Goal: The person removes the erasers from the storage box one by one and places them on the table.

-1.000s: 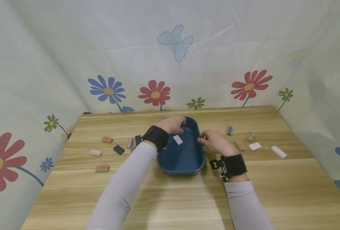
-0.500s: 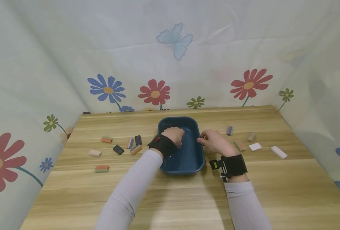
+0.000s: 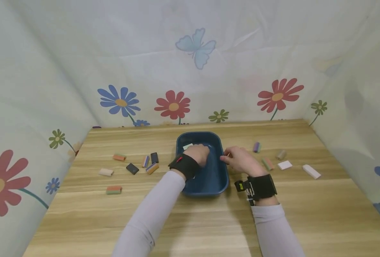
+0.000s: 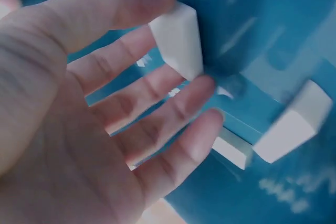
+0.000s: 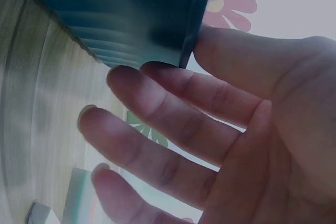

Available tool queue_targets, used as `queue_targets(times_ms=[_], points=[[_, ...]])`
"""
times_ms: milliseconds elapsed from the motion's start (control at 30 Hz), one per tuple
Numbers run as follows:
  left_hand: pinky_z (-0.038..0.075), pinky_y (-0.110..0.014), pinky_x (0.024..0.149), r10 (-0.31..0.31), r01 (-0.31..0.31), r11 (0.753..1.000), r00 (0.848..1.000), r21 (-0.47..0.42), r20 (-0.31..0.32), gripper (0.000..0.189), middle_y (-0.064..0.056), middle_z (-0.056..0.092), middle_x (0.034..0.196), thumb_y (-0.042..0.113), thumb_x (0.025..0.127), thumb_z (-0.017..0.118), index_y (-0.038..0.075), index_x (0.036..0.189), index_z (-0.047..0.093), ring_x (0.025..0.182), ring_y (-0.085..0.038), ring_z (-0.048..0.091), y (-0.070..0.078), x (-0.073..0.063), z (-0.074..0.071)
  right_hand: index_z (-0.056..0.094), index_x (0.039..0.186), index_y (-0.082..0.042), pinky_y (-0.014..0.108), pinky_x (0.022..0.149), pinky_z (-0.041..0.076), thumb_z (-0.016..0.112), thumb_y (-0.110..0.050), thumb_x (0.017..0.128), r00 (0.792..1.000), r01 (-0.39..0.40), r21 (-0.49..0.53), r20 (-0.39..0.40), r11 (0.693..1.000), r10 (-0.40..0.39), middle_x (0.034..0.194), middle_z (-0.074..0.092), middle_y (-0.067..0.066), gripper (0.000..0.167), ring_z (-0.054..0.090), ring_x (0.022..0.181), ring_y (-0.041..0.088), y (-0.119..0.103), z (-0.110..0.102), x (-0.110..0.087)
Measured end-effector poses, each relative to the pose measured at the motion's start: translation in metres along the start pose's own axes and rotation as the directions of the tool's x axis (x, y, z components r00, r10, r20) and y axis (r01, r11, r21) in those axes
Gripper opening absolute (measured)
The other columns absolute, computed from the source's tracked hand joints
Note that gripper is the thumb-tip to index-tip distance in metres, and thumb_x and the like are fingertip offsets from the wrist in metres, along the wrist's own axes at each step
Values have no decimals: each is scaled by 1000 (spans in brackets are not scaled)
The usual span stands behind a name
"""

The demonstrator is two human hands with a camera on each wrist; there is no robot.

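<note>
My left hand [image 3: 199,154] reaches into the blue plastic tub [image 3: 206,193]. In the left wrist view, the left hand [image 4: 115,98] pinches a white block-shaped eraser [image 4: 178,40] between thumb and fingers. Two more white erasers, a larger one [image 4: 287,135] and a partly covered one [image 4: 233,149], lie on the tub's floor beyond the fingertips. From the head, a pale eraser [image 3: 188,146] shows behind that hand. My right hand [image 3: 241,159] holds the tub's right rim; in the right wrist view, the right hand [image 5: 210,114] has thumb and forefinger across the tub wall [image 5: 131,19].
Left of the tub lie striped erasers [image 3: 114,190], black ones [image 3: 132,169] and a tan one [image 3: 106,172]. To the right are white erasers [image 3: 311,171], a purple-striped one [image 3: 256,147] and others. Flower-printed curtain [image 3: 138,64] encloses the wooden table [image 3: 80,217].
My left hand has come from the tub's far left part down toward its middle, over the spot where a white eraser lay, and pinches one. The right hand stays on the rim.
</note>
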State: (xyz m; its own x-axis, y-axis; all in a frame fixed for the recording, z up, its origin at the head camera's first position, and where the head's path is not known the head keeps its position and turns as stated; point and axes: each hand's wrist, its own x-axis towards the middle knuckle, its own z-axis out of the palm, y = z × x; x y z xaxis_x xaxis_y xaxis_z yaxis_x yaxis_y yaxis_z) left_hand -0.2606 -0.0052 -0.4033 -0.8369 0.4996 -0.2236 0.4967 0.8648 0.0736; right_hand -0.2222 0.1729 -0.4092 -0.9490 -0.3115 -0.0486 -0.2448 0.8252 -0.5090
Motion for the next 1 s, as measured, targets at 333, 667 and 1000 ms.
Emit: queue_targets(times_ms=[333,667,1000], points=[[46,-31,70,66,-87,984,989,-154,-133,18,-2,58,98,13,84,71,12,101,65,80,-18,55,-10,-29,-30,66,102,-1,33,59,46,59,-21,99,1000,8,-1,-4,1000,-8,80,66,7,22,58,65,16,-1,-1,2],[50,-37,78,-70,-42,927,956,-372,-284,33,-10,55,111,12,85,74,6,115,61,91,-25,57,-62,-100,-22,66,99,-1,35,62,47,59,-21,98,999,28,-15,-17,1000,-28,79,65,3,21,59,67,16,1,3,-3],[49,-48,80,-259,113,882,927,-457,-272,33,-19,52,117,10,84,66,4,115,58,95,-35,56,-122,-140,-16,66,103,0,34,62,47,59,-21,99,1000,-12,-10,5,1000,12,82,66,6,22,60,68,17,-4,1,0]])
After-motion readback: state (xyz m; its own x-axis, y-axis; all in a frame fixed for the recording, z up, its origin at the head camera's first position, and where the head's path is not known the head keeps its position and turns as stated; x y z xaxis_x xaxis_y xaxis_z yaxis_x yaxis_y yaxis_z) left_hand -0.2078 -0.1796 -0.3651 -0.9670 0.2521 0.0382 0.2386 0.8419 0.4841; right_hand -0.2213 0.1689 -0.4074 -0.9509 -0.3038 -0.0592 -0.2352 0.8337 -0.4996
